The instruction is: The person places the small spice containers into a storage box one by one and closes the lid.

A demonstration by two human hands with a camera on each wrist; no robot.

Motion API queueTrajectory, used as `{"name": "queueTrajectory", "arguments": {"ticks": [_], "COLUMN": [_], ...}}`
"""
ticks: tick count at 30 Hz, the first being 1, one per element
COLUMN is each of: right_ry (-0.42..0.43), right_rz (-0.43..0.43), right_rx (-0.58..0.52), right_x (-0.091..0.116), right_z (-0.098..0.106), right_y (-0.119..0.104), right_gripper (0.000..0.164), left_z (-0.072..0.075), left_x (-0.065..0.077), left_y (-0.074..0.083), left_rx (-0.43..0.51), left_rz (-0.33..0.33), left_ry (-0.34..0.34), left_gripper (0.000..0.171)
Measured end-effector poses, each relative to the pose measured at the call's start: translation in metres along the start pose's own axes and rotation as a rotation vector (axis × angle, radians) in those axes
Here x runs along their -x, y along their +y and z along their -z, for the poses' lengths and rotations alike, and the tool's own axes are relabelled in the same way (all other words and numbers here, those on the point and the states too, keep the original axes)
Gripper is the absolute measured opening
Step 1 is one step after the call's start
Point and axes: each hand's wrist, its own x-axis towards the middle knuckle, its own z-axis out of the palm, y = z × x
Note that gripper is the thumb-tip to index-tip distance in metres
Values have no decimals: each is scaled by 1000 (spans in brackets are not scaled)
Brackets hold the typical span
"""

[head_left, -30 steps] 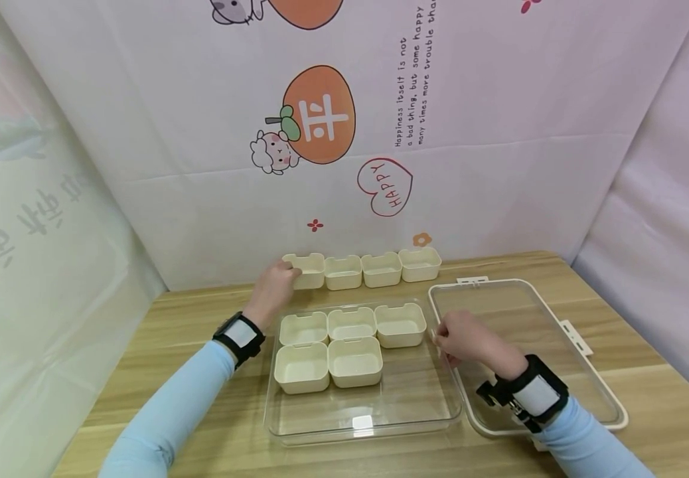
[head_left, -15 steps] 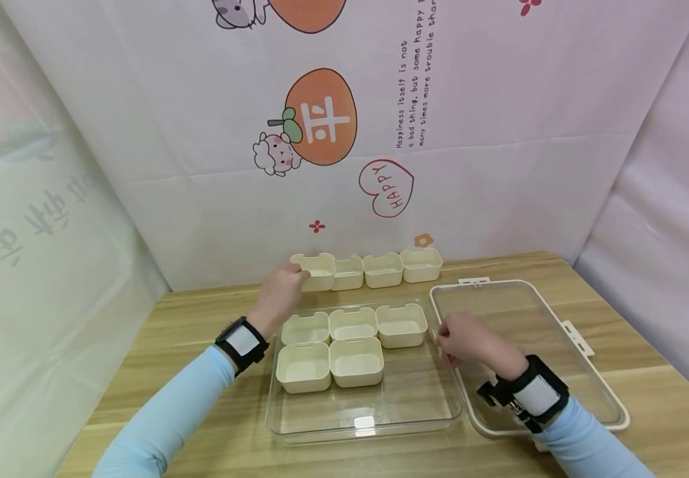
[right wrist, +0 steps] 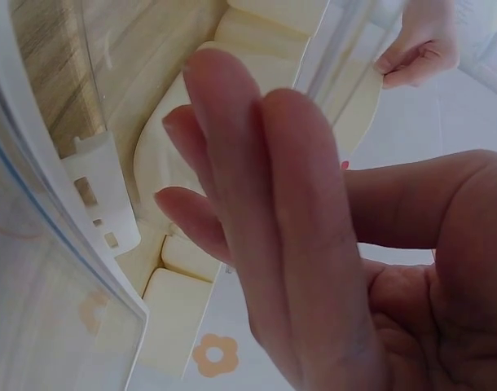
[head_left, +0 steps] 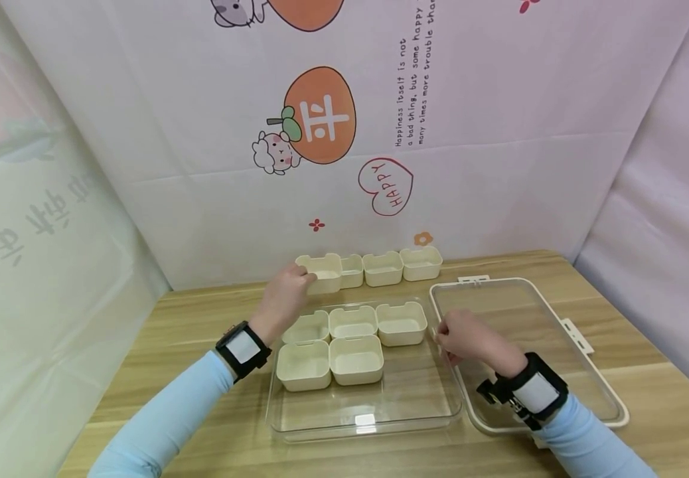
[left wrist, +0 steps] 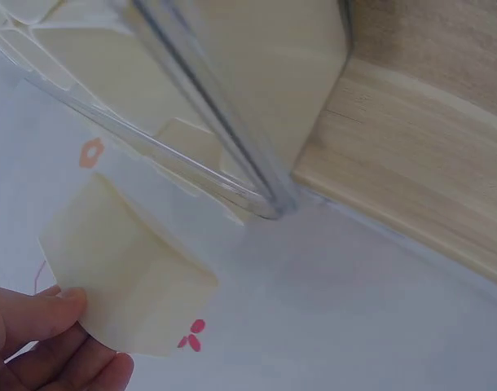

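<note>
My left hand (head_left: 285, 299) pinches the left wall of a small cream bin (head_left: 325, 273), held up behind the clear tray. In the left wrist view the thumb and fingers grip that bin (left wrist: 130, 269) at its edge. Several matching bins (head_left: 356, 360) stand inside the clear tray (head_left: 410, 405): three along the back, two in front of them at left. My right hand (head_left: 470, 340) is at the tray's right edge. Its relaxed fingers (right wrist: 305, 204) hold nothing in the right wrist view; whether they touch the rim I cannot tell.
Three more cream bins (head_left: 382, 269) line the table's back edge, the leftmost partly hidden by the held bin. A clear lid with a cream frame and side clips (head_left: 577, 337) lies right of the tray, under my right forearm. A printed cloth (head_left: 488, 199) hangs behind.
My left hand has lifted the leftmost bin of the back row and carried it right and slightly nearer, now overlapping its neighbour in view. The right hand has stayed in place.
</note>
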Motion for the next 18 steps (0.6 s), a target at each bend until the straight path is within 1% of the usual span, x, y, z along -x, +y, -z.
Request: {"name": "queueTrajectory", "arguments": {"ticks": [5, 13, 18], "right_ry": [-4, 5, 8], "right_rz": [-9, -8, 6], "right_rx": [-5, -14, -11], "right_x": [0, 1, 1], "right_z": [0, 0, 0], "right_y": [-2, -2, 0], "right_gripper": [19, 19, 19], "left_z": [3, 6, 8], "left_x": [2, 3, 4], "left_y": [8, 17, 23], "left_rx": [15, 2, -5], "left_rz": [-9, -54, -72], "left_ry": [-4, 38, 37], "left_gripper": [25, 28, 27]}}
